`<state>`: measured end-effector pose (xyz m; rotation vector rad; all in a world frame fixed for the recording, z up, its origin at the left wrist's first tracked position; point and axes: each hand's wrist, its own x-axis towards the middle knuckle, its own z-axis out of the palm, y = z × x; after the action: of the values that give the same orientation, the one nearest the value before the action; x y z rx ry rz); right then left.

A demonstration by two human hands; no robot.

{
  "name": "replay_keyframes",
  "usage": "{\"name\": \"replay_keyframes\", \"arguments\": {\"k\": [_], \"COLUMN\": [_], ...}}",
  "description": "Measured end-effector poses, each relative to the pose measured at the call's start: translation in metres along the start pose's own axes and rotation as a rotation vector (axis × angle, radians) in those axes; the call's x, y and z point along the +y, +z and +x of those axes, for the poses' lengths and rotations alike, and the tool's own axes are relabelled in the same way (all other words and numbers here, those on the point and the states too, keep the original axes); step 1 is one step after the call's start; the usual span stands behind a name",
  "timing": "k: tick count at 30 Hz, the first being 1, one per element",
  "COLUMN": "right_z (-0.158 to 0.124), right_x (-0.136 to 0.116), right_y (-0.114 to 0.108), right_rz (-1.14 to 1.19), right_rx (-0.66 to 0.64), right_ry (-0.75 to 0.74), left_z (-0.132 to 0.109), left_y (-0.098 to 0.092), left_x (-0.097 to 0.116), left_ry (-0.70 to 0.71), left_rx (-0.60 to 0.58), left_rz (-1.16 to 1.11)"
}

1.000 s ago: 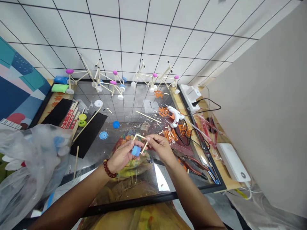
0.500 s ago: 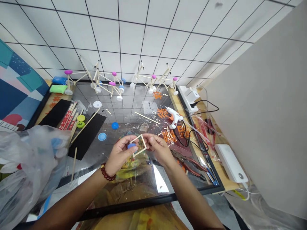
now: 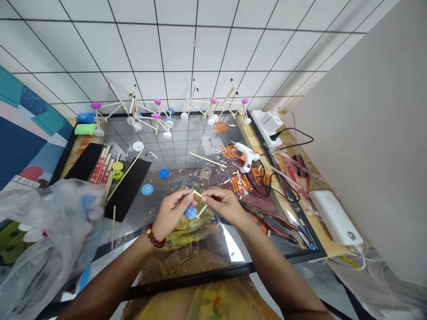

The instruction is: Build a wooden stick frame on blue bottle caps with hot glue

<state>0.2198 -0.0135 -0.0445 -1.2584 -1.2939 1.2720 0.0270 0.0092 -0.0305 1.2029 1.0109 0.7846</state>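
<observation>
Between my hands, above the glass tabletop, is a small frame of pale wooden sticks (image 3: 202, 210) with a blue bottle cap (image 3: 190, 212) at its lower left. My left hand (image 3: 175, 211) pinches the frame's upper left corner between thumb and fingers, the cap just below the thumb. My right hand (image 3: 223, 203) pinches the frame's right corner with its fingertips. Two loose blue caps, one round (image 3: 163, 173) and one ringed (image 3: 147, 190), lie on the glass beyond my left hand. A single thin stick (image 3: 208, 160) lies farther back.
Stick-and-cap models (image 3: 156, 111) line the back edge by the tiled wall. A white glue gun (image 3: 246, 156) with its cord lies right of centre, near wood scraps. Pliers (image 3: 275, 224) and a knife (image 3: 302, 231) lie at right. A plastic bag (image 3: 56, 222) bulges at left.
The stick frame has turned in my hands, so the blue cap now shows lower and more of its side is visible. My fingers have shifted along the sticks. The head view has moved slightly.
</observation>
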Motion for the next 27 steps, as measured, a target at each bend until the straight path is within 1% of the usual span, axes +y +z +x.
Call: {"name": "replay_keyframes", "arguments": {"k": [2,3,5,7,10,13,16,18,22,27], "right_z": [0.0,0.0,0.0,-0.002,-0.006,-0.01,-0.012,-0.012,-0.01,-0.011], "right_x": [-0.001,-0.001,-0.001,-0.003,-0.011,-0.019,-0.019,-0.015,-0.005,-0.002], "right_y": [0.0,0.0,0.002,0.004,0.006,0.008,0.011,0.013,0.015,0.014], "right_rz": [-0.027,-0.03,-0.053,-0.122,-0.259,-0.342,-0.422,-0.501,-0.629,-0.752], "right_rx": [-0.013,0.003,0.081,0.182,0.247,0.236,0.2,0.166,0.118,0.123], "right_ry": [-0.039,-0.052,-0.096,-0.182,-0.333,-0.418,-0.454,-0.461,-0.455,-0.451], "left_z": [0.0,0.001,0.001,0.002,0.002,0.002,0.002,0.002,0.0,-0.002], "left_y": [0.0,0.0,0.001,0.002,0.004,0.004,0.004,0.005,0.006,0.007], "left_x": [0.001,0.001,-0.001,-0.003,-0.006,-0.008,-0.01,-0.01,-0.009,-0.007], "left_ry": [-0.043,-0.064,-0.102,-0.131,-0.142,-0.109,-0.067,-0.054,-0.077,-0.082], "left_rx": [-0.037,-0.036,-0.001,0.031,0.055,0.08,0.103,0.106,0.072,0.033], "left_rz": [-0.024,-0.051,-0.121,-0.172,-0.159,-0.098,-0.05,-0.027,-0.02,0.015]}}
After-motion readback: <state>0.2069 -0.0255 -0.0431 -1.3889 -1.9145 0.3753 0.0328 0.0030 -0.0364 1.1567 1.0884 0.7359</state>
